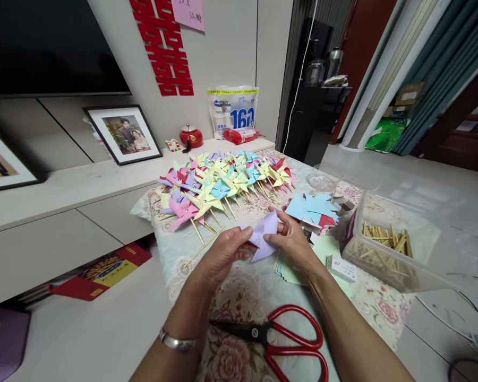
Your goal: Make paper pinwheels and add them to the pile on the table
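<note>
A purple paper pinwheel piece (264,239), partly folded, is held between my two hands above the flowered tablecloth. My left hand (228,249) pinches its left edge between thumb and fingers. On the other side my right hand (290,236) grips it, thumb pressed on the front near the middle. Below my hands lie red-handled scissors (263,333), blades pointing left. A thin wooden stick (204,247) rests on the cloth left of my left hand. Beyond it spreads a pile of finished paper pinwheels (223,183) on sticks, in several colours.
Right of my hands are blue and red cut paper pieces (313,207), pale green sheets (327,247), a small white box (341,268) and a clear plastic bin (376,254) of short wooden sticks. A white cabinet (63,193) with framed photos borders the table's left and back.
</note>
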`<state>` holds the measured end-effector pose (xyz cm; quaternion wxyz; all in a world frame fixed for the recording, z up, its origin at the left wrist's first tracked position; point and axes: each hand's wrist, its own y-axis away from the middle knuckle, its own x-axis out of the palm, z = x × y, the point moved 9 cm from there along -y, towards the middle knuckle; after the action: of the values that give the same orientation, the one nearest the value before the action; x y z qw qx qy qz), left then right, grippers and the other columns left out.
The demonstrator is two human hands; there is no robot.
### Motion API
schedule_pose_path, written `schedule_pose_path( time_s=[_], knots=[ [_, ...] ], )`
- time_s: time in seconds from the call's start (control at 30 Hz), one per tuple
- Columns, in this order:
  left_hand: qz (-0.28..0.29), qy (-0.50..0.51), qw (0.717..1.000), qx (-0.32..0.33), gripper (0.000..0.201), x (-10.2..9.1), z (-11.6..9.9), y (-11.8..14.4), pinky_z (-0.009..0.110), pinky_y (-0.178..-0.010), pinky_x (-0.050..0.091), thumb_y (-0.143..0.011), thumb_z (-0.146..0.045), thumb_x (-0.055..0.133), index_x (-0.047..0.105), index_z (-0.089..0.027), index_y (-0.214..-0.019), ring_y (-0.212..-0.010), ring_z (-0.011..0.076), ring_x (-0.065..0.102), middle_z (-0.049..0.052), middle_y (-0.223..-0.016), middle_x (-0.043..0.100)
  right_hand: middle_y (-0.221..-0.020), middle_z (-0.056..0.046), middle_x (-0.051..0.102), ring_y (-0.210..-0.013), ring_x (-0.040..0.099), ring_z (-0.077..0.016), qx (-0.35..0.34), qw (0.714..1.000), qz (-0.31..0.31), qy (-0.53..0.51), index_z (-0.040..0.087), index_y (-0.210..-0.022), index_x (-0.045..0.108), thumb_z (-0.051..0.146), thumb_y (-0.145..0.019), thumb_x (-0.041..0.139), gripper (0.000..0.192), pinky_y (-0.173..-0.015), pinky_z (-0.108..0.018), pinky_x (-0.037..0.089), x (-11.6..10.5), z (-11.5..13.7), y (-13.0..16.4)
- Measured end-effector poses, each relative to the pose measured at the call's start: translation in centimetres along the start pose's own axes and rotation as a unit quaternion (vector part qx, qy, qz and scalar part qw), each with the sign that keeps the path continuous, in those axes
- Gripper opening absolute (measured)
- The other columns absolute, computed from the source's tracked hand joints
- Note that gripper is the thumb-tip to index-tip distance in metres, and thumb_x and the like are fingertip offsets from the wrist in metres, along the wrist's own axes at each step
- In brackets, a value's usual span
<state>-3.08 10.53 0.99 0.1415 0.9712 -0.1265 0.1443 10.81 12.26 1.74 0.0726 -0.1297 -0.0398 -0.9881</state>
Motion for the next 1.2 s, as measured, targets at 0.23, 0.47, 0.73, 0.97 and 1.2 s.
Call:
schedule_pose_path(
  time_s=[0.23, 0.47, 0.73, 0.97, 1.2],
  knots=[
    [-0.11, 0.064, 0.99, 0.051, 0.036, 1.5, 1.9, -0.2, 0.023, -0.061, 0.045, -0.064, -0.029, 0.083, 0.076, -0.011, -0.094, -0.061, 0.0124, 0.061, 0.003, -0.073, 0.074, -0.082, -0.001, 0.075, -0.066, 0.067, -0.0182, -0.027, 0.999, -0.029, -0.015, 0.019, -0.134, 0.049, 0.02, -0.059, 0.077, 0.08, -0.062, -0.027, 0.049, -0.4, 0.2, -0.3],
    [-0.197, 0.092, 0.972, 0.084, 0.027, 0.7, 2.4, 0.0, 0.028, -0.068, 0.052, -0.062, -0.025, 0.082, 0.078, -0.012, -0.085, -0.056, 0.0137, 0.062, 0.001, -0.063, 0.072, -0.084, -0.001, 0.076, -0.07, 0.068, -0.0184, -0.032, 0.999, -0.022, -0.008, 0.019, -0.127, 0.054, 0.021, -0.06, 0.078, 0.072, -0.066, -0.028, 0.051, -0.2, -0.5, -0.6],
    [-0.211, 0.107, 0.967, 0.098, 0.032, 0.0, 3.0, 0.1, 0.029, -0.071, 0.053, -0.059, -0.028, 0.083, 0.077, -0.011, -0.087, -0.069, 0.0181, 0.068, 0.005, -0.074, 0.077, -0.082, 0.001, 0.074, -0.068, 0.066, -0.0154, -0.007, 0.999, -0.032, -0.012, 0.017, -0.127, 0.053, 0.018, -0.057, 0.08, 0.075, -0.066, -0.026, 0.049, 0.3, -0.8, -0.4],
    [-0.221, 0.11, 0.964, 0.096, 0.034, -0.5, 2.9, 0.4, 0.029, -0.07, 0.053, -0.06, -0.027, 0.082, 0.077, -0.01, -0.089, -0.068, 0.0189, 0.068, 0.006, -0.076, 0.077, -0.085, -0.002, 0.074, -0.075, 0.066, -0.0181, 0.002, 1.0, -0.01, 0.009, 0.017, -0.115, 0.062, 0.022, -0.058, 0.081, 0.06, -0.07, -0.028, 0.049, 0.6, -0.6, -0.1],
    [-0.215, 0.128, 0.967, 0.054, 0.033, -2.0, 3.9, 0.0, 0.024, -0.053, 0.045, -0.06, -0.03, 0.082, 0.073, -0.01, -0.085, -0.058, 0.0148, 0.06, 0.003, -0.066, 0.071, -0.075, 0.002, 0.065, -0.067, 0.059, -0.0127, -0.03, 0.997, -0.053, 0.039, 0.018, -0.109, 0.069, 0.023, -0.061, 0.083, 0.05, -0.065, -0.026, 0.045, -1.7, 0.4, -0.5]
  ],
)
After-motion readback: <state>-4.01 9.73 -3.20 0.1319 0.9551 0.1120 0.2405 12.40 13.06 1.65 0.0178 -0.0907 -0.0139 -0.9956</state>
